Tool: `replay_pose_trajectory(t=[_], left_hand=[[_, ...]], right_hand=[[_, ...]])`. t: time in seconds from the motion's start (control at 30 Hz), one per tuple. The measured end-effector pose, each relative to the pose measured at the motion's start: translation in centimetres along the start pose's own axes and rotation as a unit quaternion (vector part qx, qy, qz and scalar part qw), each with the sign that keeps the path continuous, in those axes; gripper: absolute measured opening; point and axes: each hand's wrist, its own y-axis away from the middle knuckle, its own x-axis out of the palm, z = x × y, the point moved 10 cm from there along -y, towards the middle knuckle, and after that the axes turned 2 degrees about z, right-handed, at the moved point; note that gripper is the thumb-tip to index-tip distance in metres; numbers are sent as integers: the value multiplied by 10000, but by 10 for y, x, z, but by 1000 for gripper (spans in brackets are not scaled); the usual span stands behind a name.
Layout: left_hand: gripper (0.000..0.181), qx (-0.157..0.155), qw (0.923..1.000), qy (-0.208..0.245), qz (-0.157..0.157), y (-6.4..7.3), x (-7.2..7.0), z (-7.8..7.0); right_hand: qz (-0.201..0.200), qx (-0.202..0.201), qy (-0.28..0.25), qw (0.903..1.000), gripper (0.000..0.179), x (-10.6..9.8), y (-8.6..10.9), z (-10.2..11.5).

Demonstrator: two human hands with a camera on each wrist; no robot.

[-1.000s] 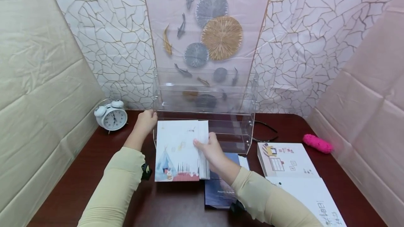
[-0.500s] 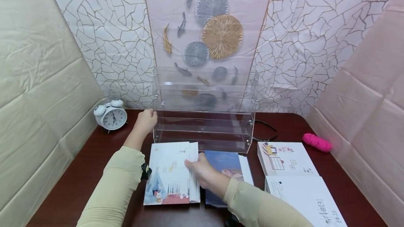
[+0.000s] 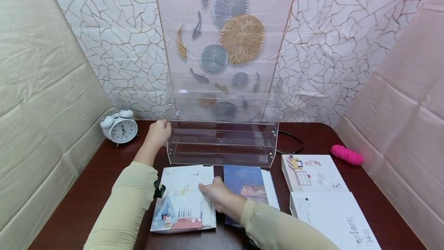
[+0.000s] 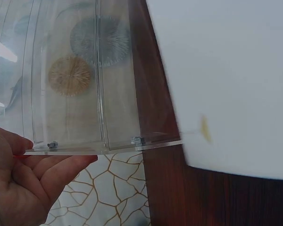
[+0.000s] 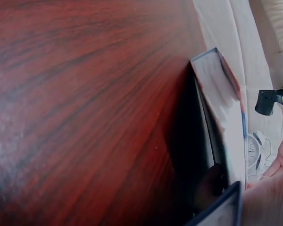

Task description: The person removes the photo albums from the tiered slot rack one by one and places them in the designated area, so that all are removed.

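My left hand (image 3: 158,132) pinches the left side panel of a clear acrylic shelf rack (image 3: 222,122); in the left wrist view the thumb and fingers lie on either side of the panel's edge. My right hand (image 3: 222,196) grips a thick white photo album (image 3: 181,194) with a tent drawing by its right edge, thumb on the cover. In the right wrist view the fingers curl under this album (image 5: 228,108), which is at least partly raised above the table. Right of it lies a blue photo album (image 3: 243,178), partly covered by my right forearm.
A white alarm clock (image 3: 121,127) stands at the back left. On the right lie two white albums, one with a truck drawing (image 3: 313,173) and one lettered (image 3: 336,215). Beyond are a pink fuzzy roll (image 3: 347,155) and a thin black band (image 3: 293,136).
My right hand has brought the white album away from the rack, toward me and slightly left, baring the rack's lower tiers. My left hand has stayed on the rack's side.
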Motion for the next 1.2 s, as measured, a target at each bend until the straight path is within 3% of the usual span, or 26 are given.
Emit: replay_pose_trajectory(t=[0.1, 0.3, 0.43, 0.7, 1.2], left_hand=[[29, 7, 10000, 25, -5, 1, -1, 0], [29, -4, 10000, 83, -23, 0, -3, 1], [29, -53, 9999, 77, 80, 1, 0, 2], [31, 10, 10000, 39, 88, 3, 5, -1], [29, 154, 9997, -127, -143, 2, -3, -2]], right_hand=[[-135, -32, 243, 9996, 62, 0, -2, 0], [-288, -254, 563, 9977, 90, 0, -1, 3], [-246, -520, 756, 9955, 86, 1, 5, 9], [-330, -601, 1801, 9813, 81, -4, 22, 15], [526, -627, 2235, 9713, 90, 13, 34, 14]])
